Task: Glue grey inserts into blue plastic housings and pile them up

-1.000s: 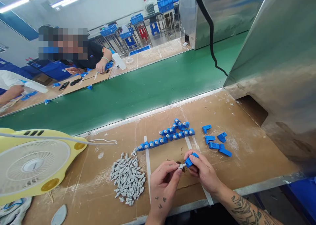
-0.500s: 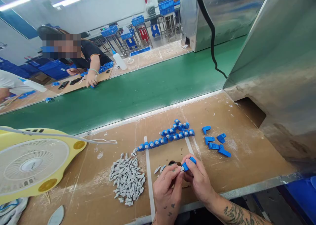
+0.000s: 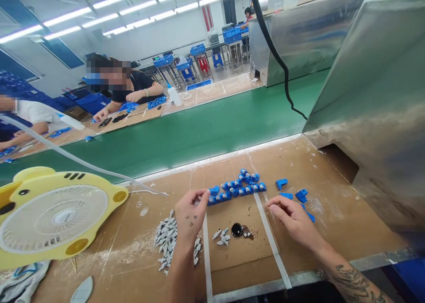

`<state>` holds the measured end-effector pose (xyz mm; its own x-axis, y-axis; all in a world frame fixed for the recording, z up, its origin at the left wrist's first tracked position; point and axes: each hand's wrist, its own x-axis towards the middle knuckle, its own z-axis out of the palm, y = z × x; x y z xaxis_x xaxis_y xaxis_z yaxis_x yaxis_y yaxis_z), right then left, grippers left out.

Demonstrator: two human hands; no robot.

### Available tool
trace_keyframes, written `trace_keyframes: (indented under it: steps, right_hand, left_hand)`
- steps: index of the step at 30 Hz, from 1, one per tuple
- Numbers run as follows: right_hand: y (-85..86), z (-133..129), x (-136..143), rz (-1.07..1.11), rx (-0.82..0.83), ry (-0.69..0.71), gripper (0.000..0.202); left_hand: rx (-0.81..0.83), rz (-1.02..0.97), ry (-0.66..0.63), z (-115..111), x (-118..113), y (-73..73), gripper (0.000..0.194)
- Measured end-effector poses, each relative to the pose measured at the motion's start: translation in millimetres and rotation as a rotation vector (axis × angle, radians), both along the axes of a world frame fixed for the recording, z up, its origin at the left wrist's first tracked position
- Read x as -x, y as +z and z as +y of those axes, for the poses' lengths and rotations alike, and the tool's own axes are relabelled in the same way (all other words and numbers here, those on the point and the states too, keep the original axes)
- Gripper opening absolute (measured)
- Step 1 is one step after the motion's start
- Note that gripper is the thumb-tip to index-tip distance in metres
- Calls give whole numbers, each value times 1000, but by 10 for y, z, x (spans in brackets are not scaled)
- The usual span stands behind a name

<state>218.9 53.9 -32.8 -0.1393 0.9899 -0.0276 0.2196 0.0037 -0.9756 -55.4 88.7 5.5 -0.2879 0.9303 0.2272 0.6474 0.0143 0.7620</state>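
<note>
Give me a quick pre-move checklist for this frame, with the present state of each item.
1. Left hand at the row of blue parts, fingertips at its left end: ok.
2. Left hand's grip on a part: cannot tell.
3. Right hand beside the loose blue pieces: ok; holding one: cannot tell.
4. Grey inserts pile in view, partly behind the left forearm: ok.
5. Few grey inserts lie apart beside the black round thing: ok.
6. Yellow fan apart from both hands: ok.
</note>
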Motion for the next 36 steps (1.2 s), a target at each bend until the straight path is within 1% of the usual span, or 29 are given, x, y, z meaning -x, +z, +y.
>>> trace_keyframes:
  steps: [2,4,6,8,10,12,13,15,17,19,22,24,26,29,31,33,36]
  right_hand:
    - [31,63,-131,-117,-90,-35,35]
    - [45,115,-227,-227,-172,-63,34]
    - [37,162,-304,-318,-247,-86,32]
    - [14,211,-382,-395,-316,-96,28]
    - [-10,271,-467,-466,-378,-78,24]
    - [-29,350,-552,-536,-431,-21,27]
    - [-39,400,-590,-574,-453,18,30]
    - [-66,522,-649,-664,-475,106,38]
    - [-107,662,-680,-743,-472,198,41]
    - [-151,793,-692,-769,-458,275,39]
    - [-175,895,-706,-745,-452,307,31]
    - [-138,866,-715,-704,-456,276,29]
    - [-55,758,-703,-596,-452,202,25]
    - [107,499,-597,-398,-388,94,16]
    - [181,316,-463,-313,-307,106,19]
    - [189,164,-302,-238,-219,149,25]
    - [78,27,-80,-146,-119,172,27]
  left_hand:
    - [12,71,15,197,24,-45,27]
    - [19,80,-1,348,-19,-118,23]
    - [15,58,-14,426,-86,-187,20]
    - [13,40,-18,430,-116,-216,19]
    - [6,33,-4,389,-71,-185,22]
    - [-9,-12,36,331,37,-100,25]
    - [-17,-71,50,301,97,-46,26]
    - [-34,-268,37,230,195,58,30]
    - [-32,-490,-31,133,232,124,32]
    - [17,-656,-89,0,211,126,31]
    - [147,-830,-86,-240,141,23,35]
    - [210,-925,-59,-389,105,-71,38]
    - [256,-995,-37,-499,80,-149,41]
    - [325,-1043,-20,-585,39,-220,46]
    - [340,-1042,-27,-611,1,-248,45]
    - [324,-1049,-42,-627,-38,-274,42]
    - [327,-1109,-115,-636,-83,-318,40]
